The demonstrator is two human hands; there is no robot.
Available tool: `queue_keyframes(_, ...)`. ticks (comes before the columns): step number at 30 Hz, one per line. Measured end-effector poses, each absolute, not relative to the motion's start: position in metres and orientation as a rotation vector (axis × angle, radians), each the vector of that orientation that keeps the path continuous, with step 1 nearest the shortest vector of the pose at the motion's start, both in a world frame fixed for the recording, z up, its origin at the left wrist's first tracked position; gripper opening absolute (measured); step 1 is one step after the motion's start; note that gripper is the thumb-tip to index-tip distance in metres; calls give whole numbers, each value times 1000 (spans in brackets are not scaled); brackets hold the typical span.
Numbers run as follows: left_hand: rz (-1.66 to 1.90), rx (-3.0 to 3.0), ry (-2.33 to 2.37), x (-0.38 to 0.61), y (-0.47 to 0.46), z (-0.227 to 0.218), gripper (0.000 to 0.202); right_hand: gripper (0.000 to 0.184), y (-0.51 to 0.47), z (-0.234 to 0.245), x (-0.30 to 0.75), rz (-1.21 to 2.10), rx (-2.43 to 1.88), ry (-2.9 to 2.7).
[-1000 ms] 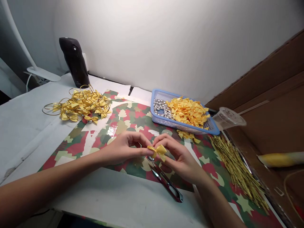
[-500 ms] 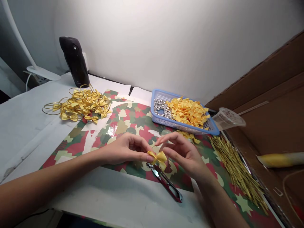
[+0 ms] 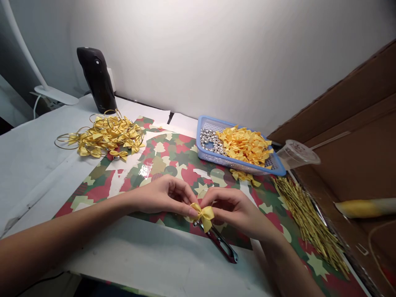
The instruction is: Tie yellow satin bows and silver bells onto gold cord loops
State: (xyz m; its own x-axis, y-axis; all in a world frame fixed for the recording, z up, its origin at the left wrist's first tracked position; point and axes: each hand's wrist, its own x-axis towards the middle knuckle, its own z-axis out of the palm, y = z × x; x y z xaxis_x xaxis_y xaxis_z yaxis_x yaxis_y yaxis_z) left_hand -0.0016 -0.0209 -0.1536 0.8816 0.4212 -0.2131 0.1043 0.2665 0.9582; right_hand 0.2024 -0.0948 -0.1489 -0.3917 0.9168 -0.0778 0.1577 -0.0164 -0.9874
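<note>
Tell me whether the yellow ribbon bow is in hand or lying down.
In hand: the yellow ribbon bow is pinched between the fingers of the left hand and right hand, above the red-handled snips.

White wall point(image 3: 216, 53) beside a brown cardboard partition point(image 3: 349, 123)

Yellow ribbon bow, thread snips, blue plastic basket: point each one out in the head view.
Yellow ribbon bow point(image 3: 203, 214), head view, on the middle of the bow.
Thread snips point(image 3: 222, 246), head view, on the red handle.
Blue plastic basket point(image 3: 222, 161), head view, on its front wall.
</note>
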Motion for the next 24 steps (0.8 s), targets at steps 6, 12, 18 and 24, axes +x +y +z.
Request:
queue_keyframes(6, 199, 1376, 512, -3, -17, -154, 9, 16, -97, -147, 204, 939, -1203, -1946)
queue_keyframes(12, 212, 1469, 528, -4, -17, -153, 13, 14, -95, -150, 202, 709, -1176, -2010)
queue_keyframes(18, 240, 1603, 501, -4, -18, -153, 19, 15, -95, -152, 201, 745, -1228, -1942)
queue_keyframes(24, 377, 1495, 451, -4, -21, -151, 8, 13, -93, -157, 202, 680, -1249, -1956)
